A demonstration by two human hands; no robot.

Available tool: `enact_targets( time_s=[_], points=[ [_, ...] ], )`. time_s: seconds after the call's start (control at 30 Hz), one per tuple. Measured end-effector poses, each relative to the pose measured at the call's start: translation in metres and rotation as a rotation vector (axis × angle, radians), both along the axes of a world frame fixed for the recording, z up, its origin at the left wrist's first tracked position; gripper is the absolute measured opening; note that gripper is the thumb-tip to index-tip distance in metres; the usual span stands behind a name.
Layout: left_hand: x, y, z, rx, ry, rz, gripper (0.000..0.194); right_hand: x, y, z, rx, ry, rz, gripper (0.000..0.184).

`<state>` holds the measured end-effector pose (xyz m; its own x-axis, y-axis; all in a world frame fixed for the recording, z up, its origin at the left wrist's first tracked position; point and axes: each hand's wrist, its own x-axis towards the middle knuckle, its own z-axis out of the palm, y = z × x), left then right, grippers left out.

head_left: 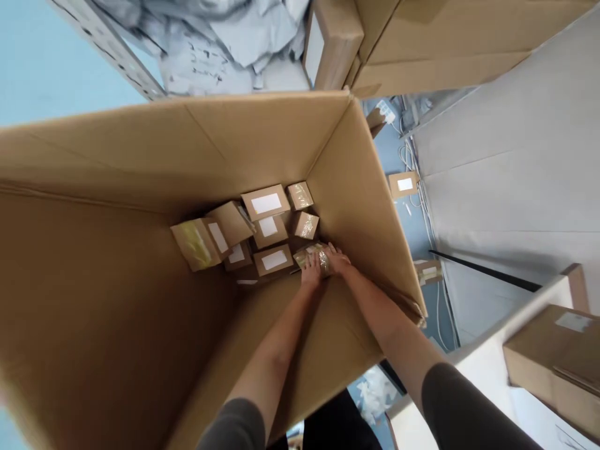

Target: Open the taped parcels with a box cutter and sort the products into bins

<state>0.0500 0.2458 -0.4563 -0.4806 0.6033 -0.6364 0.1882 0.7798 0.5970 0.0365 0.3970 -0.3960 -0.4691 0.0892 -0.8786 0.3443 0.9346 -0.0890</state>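
Note:
Both my arms reach deep into a tall open cardboard box (117,294). At its bottom lie several small brown parcels (265,204), most with white labels, some taped. My left hand (310,270) and my right hand (336,258) are closed together on one small taped parcel (315,254) at the bottom right corner of the box, beside the other parcels. The fingers wrap round its sides and hide part of it.
Grey plastic mailer bags (225,44) pile up behind the box. More large cartons (435,44) stand at the top right. Small parcels (403,184) and cables lie on the blue floor to the right. A white table edge (492,337) carries a carton (557,362).

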Motion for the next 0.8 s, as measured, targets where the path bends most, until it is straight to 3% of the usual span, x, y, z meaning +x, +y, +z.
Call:
enact_targets(
  time_s=[0.1, 0.2, 0.3, 0.47, 0.57, 0.63, 0.7, 0.8],
  points=[
    [0.010, 0.013, -0.041, -0.127, -0.018, 0.056, 0.095, 0.009, 0.010, -0.041, -0.004, -0.048, 0.009, 0.133],
    [0.016, 0.015, -0.066, -0.095, -0.019, 0.043, 0.122, 0.021, 0.014, -0.070, -0.008, -0.076, 0.025, 0.146],
    [0.014, 0.013, -0.081, -0.044, 0.033, 0.065, 0.131, 0.029, 0.015, -0.089, 0.026, -0.008, 0.080, 0.151],
    [-0.005, 0.008, -0.095, 0.031, 0.090, 0.076, 0.135, 0.020, 0.024, -0.104, -0.032, 0.141, 0.153, 0.139],
    [-0.012, -0.003, -0.090, 0.081, 0.071, 0.044, 0.136, 0.015, 0.019, -0.099, -0.071, 0.128, 0.167, 0.140],
    [-0.014, -0.016, -0.077, 0.084, 0.072, 0.021, 0.135, 0.014, 0.008, -0.087, -0.078, 0.128, 0.170, 0.138],
    [-0.017, -0.032, -0.057, 0.081, 0.083, -0.002, 0.135, 0.012, -0.009, -0.069, -0.085, 0.131, 0.174, 0.137],
    [-0.031, -0.062, -0.013, 0.065, 0.122, -0.011, 0.133, 0.003, -0.036, -0.031, -0.103, 0.162, 0.183, 0.140]
  ],
)
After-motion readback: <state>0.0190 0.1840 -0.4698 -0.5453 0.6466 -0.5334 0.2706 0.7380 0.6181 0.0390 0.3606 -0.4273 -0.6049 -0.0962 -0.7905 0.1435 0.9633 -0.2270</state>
